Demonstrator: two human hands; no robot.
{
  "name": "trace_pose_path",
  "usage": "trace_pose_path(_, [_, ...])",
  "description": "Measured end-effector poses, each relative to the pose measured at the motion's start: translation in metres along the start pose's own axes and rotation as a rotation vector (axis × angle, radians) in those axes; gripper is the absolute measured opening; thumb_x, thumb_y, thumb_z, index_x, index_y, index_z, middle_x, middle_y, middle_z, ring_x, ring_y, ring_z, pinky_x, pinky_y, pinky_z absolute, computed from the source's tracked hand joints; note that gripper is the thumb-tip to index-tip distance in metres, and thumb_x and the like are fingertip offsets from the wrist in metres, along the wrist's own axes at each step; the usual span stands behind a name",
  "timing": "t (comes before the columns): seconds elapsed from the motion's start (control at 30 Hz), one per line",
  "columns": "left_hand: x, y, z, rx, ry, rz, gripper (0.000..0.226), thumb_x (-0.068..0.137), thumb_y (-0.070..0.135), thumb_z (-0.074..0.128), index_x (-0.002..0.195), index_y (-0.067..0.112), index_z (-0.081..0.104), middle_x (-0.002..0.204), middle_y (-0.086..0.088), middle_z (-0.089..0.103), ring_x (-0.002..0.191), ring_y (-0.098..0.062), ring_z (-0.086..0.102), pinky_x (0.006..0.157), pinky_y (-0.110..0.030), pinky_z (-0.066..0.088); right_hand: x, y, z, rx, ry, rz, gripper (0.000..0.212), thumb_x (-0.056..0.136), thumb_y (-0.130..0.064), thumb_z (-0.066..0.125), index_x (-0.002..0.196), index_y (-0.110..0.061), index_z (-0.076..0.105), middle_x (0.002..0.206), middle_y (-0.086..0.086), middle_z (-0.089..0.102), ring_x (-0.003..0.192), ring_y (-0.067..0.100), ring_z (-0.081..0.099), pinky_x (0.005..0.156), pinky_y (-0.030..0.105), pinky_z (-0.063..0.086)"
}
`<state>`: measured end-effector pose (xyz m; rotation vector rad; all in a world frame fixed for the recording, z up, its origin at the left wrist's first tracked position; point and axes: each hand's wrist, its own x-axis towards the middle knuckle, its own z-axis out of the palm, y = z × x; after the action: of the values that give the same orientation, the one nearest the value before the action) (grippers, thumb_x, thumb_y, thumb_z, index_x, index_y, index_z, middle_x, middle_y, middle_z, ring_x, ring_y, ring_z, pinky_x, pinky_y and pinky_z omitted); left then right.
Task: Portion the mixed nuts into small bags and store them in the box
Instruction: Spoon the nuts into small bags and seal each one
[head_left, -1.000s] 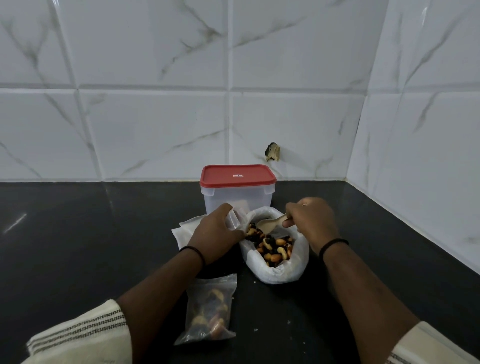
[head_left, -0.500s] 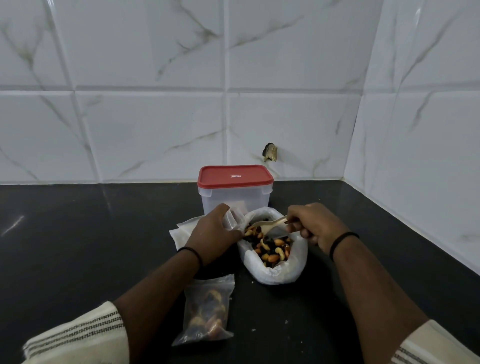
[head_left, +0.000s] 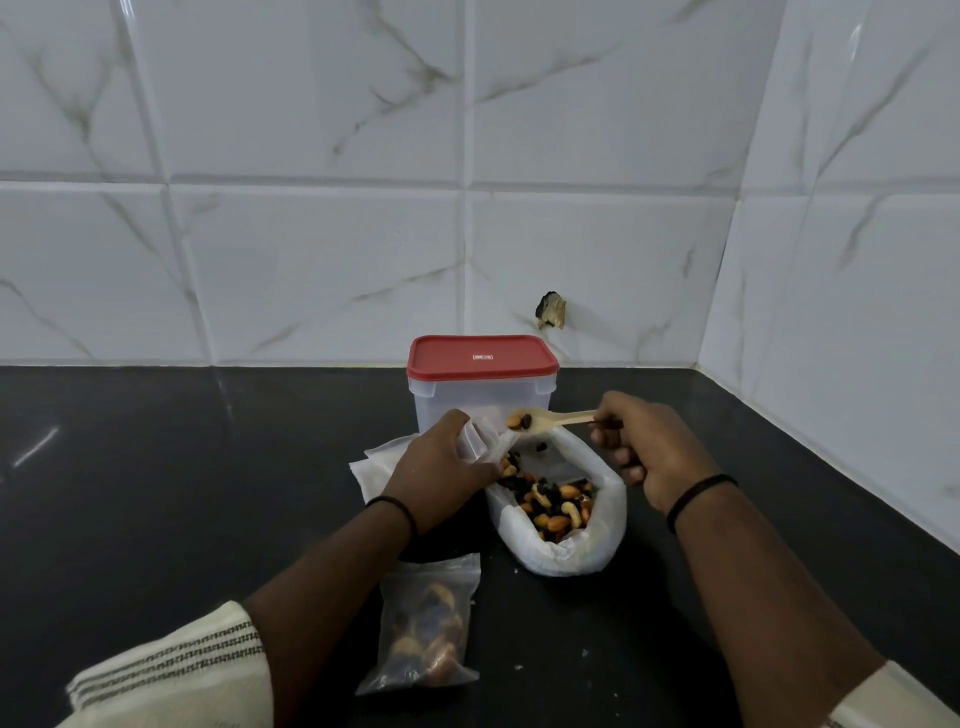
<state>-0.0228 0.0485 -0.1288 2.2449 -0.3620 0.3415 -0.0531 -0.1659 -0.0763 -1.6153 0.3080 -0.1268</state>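
- Right hand (head_left: 652, 447) pinches a wooden spoon (head_left: 545, 419) loaded with nuts, above the big nut bag (head_left: 563, 512).
- Left hand (head_left: 441, 467) grips a small bag (head_left: 480, 441) open.
- Filled bag (head_left: 423, 629) lies near the counter's front edge; red-lidded box (head_left: 480, 382) stands by the back wall.

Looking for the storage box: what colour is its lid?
Red lid, seen in the head view.

left hand (head_left: 441, 467): fingers curled, gripping | right hand (head_left: 649, 449): fingers pinching, raised | both forearms extended

A black countertop (head_left: 156, 493) meets white marble-veined wall tiles (head_left: 311, 270).
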Motion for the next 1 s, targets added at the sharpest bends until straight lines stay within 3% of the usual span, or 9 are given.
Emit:
trace_pose_path(0.17, [0.0,0.0,-0.001,-0.003,-0.003,-0.014,0.036,0.078,0.036,0.076,0.101,0.023,0.052,0.088,0.006,0.062,0.077,-0.01,0.059,0.063,-0.024,0.044,-0.01,-0.005,0.011,-0.135,-0.15,-0.261,0.012,0.086,-0.01,0.056,0.076,-0.009,0.062,0.064,0.004,0.065,0.049,0.011,0.037,0.041,0.02,0.027])
trace_pose_path(0.27, [0.001,0.001,-0.002,-0.005,0.015,-0.019,0.04,0.078,0.036,0.077,0.106,0.019,0.053,0.089,0.003,0.063,0.079,-0.012,0.059,0.07,-0.033,0.052,-0.013,-0.004,0.016,-0.303,-0.25,-0.511,0.01,0.086,-0.004,0.064,0.083,-0.012,0.069,0.073,0.001,0.072,0.055,0.002,0.057,0.053,0.011,0.043])
trace_pose_path(0.37, [0.001,0.004,-0.004,-0.023,0.024,-0.032,0.041,0.079,0.033,0.077,0.109,0.018,0.053,0.089,0.003,0.061,0.08,-0.014,0.059,0.072,-0.033,0.051,-0.007,0.001,0.017,-0.358,-0.277,-0.644,0.016,0.086,-0.005,0.07,0.087,-0.021,0.074,0.084,0.0,0.076,0.08,0.012,0.072,0.078,0.025,0.057])
trace_pose_path(0.47, [0.001,0.004,-0.006,-0.039,0.031,-0.037,0.041,0.08,0.032,0.076,0.111,0.017,0.053,0.092,0.002,0.061,0.082,-0.014,0.059,0.072,-0.033,0.051,-0.004,0.002,0.014,-0.359,-0.231,-0.719,0.017,0.086,-0.007,0.072,0.09,-0.023,0.077,0.088,-0.002,0.076,0.083,0.018,0.071,0.08,0.031,0.058])
trace_pose_path(0.63, [0.0,0.003,-0.006,-0.019,0.029,-0.04,0.041,0.079,0.033,0.077,0.108,0.017,0.053,0.089,0.004,0.06,0.078,-0.009,0.057,0.063,-0.023,0.046,-0.004,0.001,0.012,-0.226,-0.057,-0.637,0.014,0.085,-0.006,0.068,0.086,-0.018,0.076,0.079,-0.004,0.074,0.067,0.004,0.064,0.065,0.022,0.052])
trace_pose_path(0.73, [0.0,0.002,-0.003,-0.005,0.015,-0.039,0.037,0.078,0.035,0.077,0.101,0.019,0.053,0.086,0.007,0.061,0.077,-0.008,0.058,0.063,-0.023,0.046,0.006,0.005,0.007,-0.257,0.138,-0.473,0.014,0.089,-0.014,0.058,0.082,-0.018,0.07,0.074,0.0,0.073,0.067,0.01,0.064,0.065,0.029,0.051])
trace_pose_path(0.83, [0.0,0.001,-0.002,0.01,-0.002,-0.032,0.034,0.078,0.036,0.077,0.099,0.021,0.054,0.086,0.008,0.062,0.077,-0.007,0.059,0.063,-0.023,0.044,0.012,0.011,0.004,-0.489,0.266,-0.356,0.015,0.089,-0.024,0.054,0.08,-0.018,0.065,0.075,0.0,0.071,0.073,0.018,0.065,0.061,0.031,0.049])
trace_pose_path(0.9, [0.0,0.0,-0.001,0.004,-0.014,-0.031,0.032,0.079,0.033,0.076,0.1,0.021,0.055,0.086,0.007,0.063,0.077,-0.008,0.059,0.063,-0.022,0.044,0.013,0.015,0.004,-0.59,0.278,-0.345,0.016,0.089,-0.026,0.055,0.078,-0.019,0.063,0.075,-0.001,0.071,0.075,0.017,0.064,0.058,0.027,0.042])
trace_pose_path(1.0, [-0.001,0.0,-0.001,-0.003,-0.032,-0.02,0.029,0.08,0.029,0.075,0.1,0.021,0.055,0.089,0.004,0.065,0.08,-0.012,0.061,0.068,-0.024,0.048,0.015,0.018,0.009,-0.591,0.228,-0.324,0.017,0.089,-0.023,0.056,0.077,-0.019,0.066,0.074,-0.001,0.072,0.076,0.015,0.066,0.059,0.026,0.044])
